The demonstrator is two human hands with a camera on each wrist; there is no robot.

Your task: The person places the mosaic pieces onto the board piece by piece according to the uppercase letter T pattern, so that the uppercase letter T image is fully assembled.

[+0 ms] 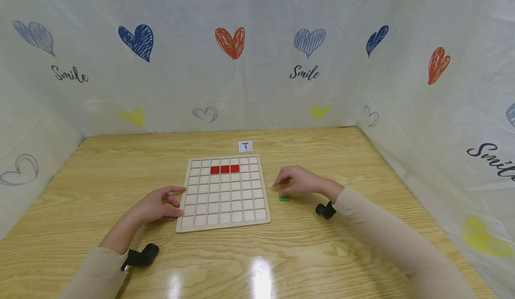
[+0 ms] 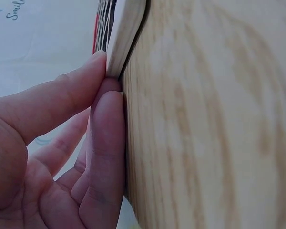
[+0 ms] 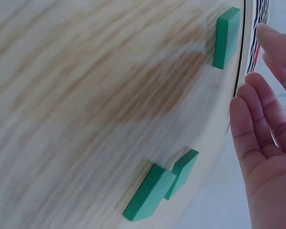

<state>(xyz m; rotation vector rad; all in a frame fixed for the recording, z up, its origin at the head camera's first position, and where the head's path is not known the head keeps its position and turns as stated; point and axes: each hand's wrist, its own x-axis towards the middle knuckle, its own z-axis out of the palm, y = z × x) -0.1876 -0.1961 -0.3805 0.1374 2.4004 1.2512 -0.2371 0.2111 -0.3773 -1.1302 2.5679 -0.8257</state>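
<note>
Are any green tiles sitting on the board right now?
No, the board holds only three red tiles; the green tiles beside it lie on the table.

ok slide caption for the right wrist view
Three green tiles, two close together and one apart, on the wood-grain table, right grip empty alongside.

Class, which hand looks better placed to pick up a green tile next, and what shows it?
Right, most likely. The right hand is close to the green tiles and appears to hold nothing; the left hand grips the grid board's left edge, away from them.
</note>
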